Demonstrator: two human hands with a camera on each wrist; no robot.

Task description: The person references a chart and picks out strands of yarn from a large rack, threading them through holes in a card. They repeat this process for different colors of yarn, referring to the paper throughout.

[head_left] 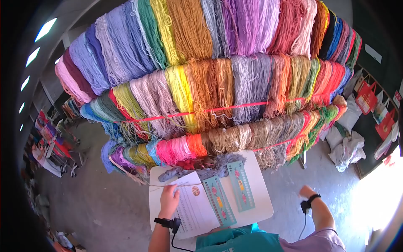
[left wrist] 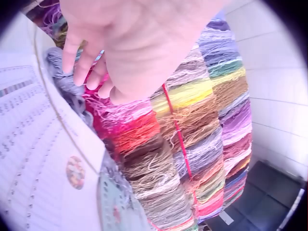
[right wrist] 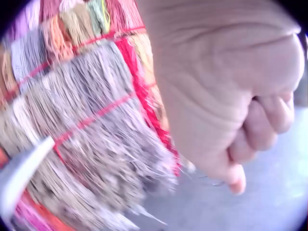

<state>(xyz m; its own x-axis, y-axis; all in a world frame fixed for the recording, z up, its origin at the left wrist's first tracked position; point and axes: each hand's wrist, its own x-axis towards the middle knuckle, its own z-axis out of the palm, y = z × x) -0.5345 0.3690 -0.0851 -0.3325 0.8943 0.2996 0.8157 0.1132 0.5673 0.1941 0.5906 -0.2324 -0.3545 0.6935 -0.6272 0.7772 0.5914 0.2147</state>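
Note:
The left hand (head_left: 169, 201) is over the left side of a white printed sheet (head_left: 194, 210), its fingers loosely bent. In the left wrist view the same hand (left wrist: 130, 53) shows its palm and spread fingers, with nothing seen in them. A thin cord (head_left: 159, 185) crosses the sheet's top near the fingertips. The right hand (head_left: 307, 192) is in the air right of the white board (head_left: 262, 197). In the right wrist view the fingers of the right hand (right wrist: 231, 106) are curled toward the palm; a fine dark line is by a fingertip, and whether it is held is unclear.
Two teal printed cards (head_left: 241, 187) and a grey-blue yarn bundle (head_left: 226, 161) lie on the board. Tiers of coloured yarn skeins (head_left: 252, 80) hang just beyond, crossed by a red cord (head_left: 218, 109). White sacks (head_left: 346, 147) and red bags (head_left: 366, 98) are at the right.

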